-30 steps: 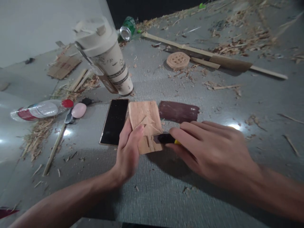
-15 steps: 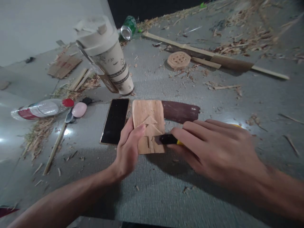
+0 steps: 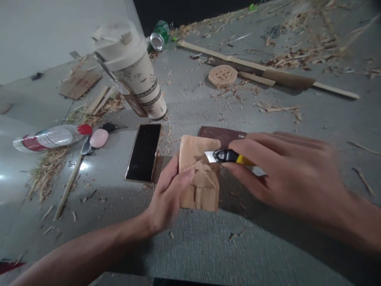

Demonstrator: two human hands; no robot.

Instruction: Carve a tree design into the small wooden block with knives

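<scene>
Head view: I see a carved wood block [image 3: 204, 180] to the right of the phone [image 3: 144, 153]. It looks light, hard and not slippery, but its thin cut bits might chip, so its plain edges seem best to hold. The left hand [image 3: 168, 194] pinches the edge nearest the phone; the right hand [image 3: 279, 169], farther from the phone, curls tight round a knife [image 3: 228, 155].

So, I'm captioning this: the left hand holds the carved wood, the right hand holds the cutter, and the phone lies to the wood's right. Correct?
Not quite: the head view shows the phone lying left of the carved wood. The left hand holds the wood, the right hand the cutter.
</scene>
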